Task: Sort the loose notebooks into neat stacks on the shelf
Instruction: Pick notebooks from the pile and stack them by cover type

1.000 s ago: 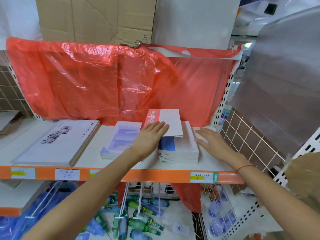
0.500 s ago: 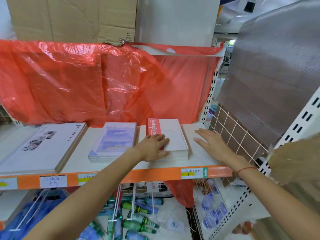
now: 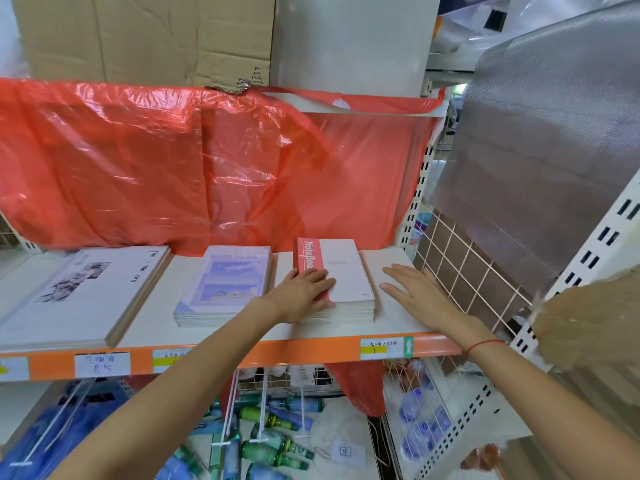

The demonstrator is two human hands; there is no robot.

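Left hand (image 3: 304, 289) flat on the red-spined notebook stack (image 3: 341, 282), right hand (image 3: 415, 292) open, empty, just beside that stack.

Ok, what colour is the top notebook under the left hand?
White cover with a red spine band, seen from the head view: top notebook.

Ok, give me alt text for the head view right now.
The left hand rests flat on a red-and-white notebook topping the right stack on a white shelf; the right hand lies open beside it. Left are a blue stack and a larger white stack.
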